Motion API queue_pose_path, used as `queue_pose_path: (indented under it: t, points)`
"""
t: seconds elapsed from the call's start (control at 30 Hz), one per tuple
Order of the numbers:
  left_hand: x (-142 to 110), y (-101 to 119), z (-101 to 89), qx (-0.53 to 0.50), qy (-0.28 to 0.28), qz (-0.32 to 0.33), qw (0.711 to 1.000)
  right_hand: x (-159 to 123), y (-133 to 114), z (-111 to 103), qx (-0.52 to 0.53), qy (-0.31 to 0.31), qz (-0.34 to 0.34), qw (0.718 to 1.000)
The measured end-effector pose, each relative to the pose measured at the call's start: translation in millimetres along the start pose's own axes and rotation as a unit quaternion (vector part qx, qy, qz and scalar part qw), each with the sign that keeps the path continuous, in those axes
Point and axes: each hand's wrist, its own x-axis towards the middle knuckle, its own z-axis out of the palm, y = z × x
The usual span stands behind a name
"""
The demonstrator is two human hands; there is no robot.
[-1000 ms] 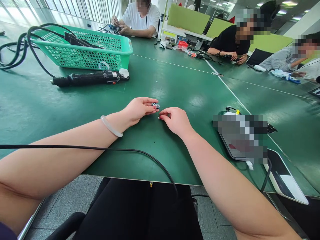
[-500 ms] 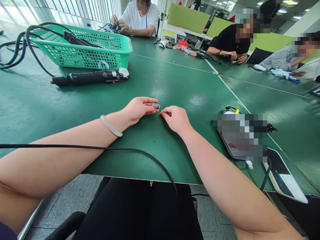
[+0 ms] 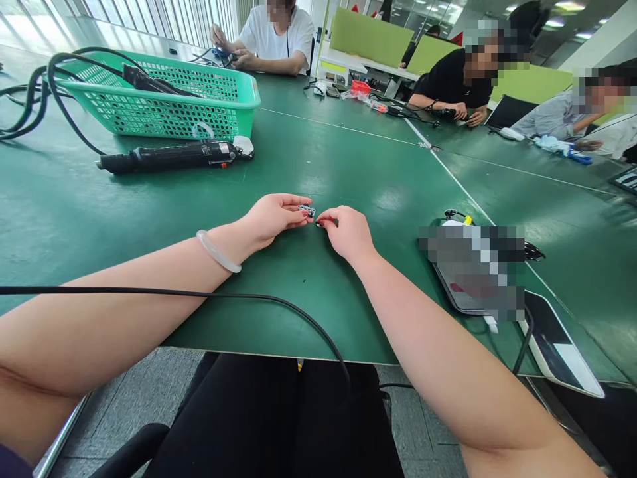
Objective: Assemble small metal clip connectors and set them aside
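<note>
My left hand is closed on a small dark part with pale markings, pinched between thumb and fingers just above the green tabletop. It looks like a little circuit piece, but its exact kind is too small to tell. Close to its right, my right hand has thumb and forefinger pressed together. A tiny pale-and-dark bit shows at those fingertips; I cannot make out what it is. The two hands are slightly apart.
A green basket with cables stands at the back left, a black electric screwdriver before it. A black cable crosses over my left forearm. A blurred dark device lies to the right. Several people sit across the table.
The whole view has shifted slightly. My right hand has turned a little at the fingertips, and the tiny bit there shows more. My left hand keeps its hold on the small part.
</note>
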Motion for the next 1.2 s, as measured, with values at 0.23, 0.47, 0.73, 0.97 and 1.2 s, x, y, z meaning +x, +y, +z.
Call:
queue_pose_path:
  t: [0.23,0.47,0.73,0.97,1.2]
  points:
    - [-1.9,1.0,0.8,0.005,0.004,-0.003,1.000,-2.1,2.7,-6.7,0.021,0.002,0.037,0.999]
    - [-2.6,1.8,1.9,0.019,-0.010,-0.004,1.000,-4.3,2.5,-9.1,-0.074,-0.005,-0.017,0.997]
    - [0.5,-2.1,-0.5,0.047,-0.034,0.004,0.998,-7.0,0.1,-16.1,-0.054,0.061,-0.020,0.996]
    - [-1.2,-2.1,0.1,0.060,-0.044,-0.001,0.997,-13.3,-18.8,-16.6,-0.015,0.109,-0.079,0.991]
    - [-2.5,-1.4,1.4,0.074,-0.050,-0.001,0.996,-13.3,-19.2,-11.2,-0.053,0.098,-0.102,0.989]
